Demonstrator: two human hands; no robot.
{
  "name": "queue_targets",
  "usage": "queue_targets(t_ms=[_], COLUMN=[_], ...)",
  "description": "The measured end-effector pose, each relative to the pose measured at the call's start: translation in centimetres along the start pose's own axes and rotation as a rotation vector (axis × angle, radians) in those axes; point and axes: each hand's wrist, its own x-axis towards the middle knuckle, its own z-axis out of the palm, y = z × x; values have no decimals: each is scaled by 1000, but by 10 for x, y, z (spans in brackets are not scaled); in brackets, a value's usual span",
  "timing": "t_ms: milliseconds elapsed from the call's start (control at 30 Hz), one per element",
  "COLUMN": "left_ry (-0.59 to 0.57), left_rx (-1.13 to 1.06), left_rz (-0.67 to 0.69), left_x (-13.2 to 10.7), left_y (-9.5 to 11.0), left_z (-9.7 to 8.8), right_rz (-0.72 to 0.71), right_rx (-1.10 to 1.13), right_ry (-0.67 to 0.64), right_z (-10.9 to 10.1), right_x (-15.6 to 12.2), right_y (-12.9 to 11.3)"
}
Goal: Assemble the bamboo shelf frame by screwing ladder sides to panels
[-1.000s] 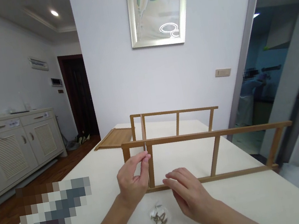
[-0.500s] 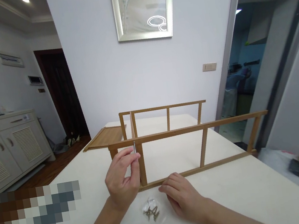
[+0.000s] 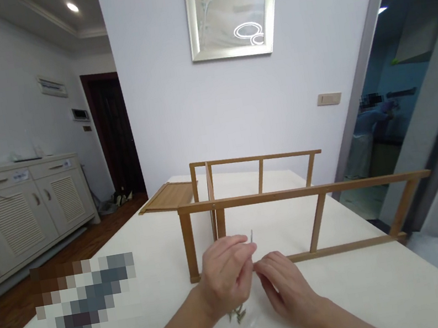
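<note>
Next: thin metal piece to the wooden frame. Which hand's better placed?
Left, I'd say: the left hand pinches the thin metal piece in front of the wooden frame. The right hand sits lower beside it; whether it holds anything is unclear.

We see a white table (image 3: 149,276): wooden frame (image 3: 299,192) reaching the right edge, panel (image 3: 172,196) by the far-left corner, bagged screws (image 3: 240,315) (partly hidden) toward the near edge.
</note>
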Motion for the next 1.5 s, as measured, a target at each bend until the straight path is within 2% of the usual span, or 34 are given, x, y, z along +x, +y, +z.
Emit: queue_targets(t_ms=[133,233,367,533,733,933,1067,1267,1500], left_ry=[-78,-120,-201,-281,-428,-554,-593,-657,-894], left_rx=[-41,-59,-65,-41,-7,57,51,61,72], left_rz=[-57,-106,-128,-184,-256,-241,-219,-492,-709], left_x=[-16,-24,-30,-36,-44,-47,-53,-64,-73], left_y=[1,2,5,2,-9,-22,-38,-66,-74], left_z=[17,25,29,31,32,29,27,18,16], right_rz=[75,112,190,122,172,326,421,497,522], right_rx=[0,7,-12,-113,-133,-165,-189,-208,-180], right_ry=[161,200,159,12,-35,-107,-154,-251,-281], right_z=[-1,1,3,4,5,4,3,1,2], right_x=[0,-1,-3,-7,-5,-7,-10,-10,-10], right_y=[0,2,10,15,14,23,34,38,38])
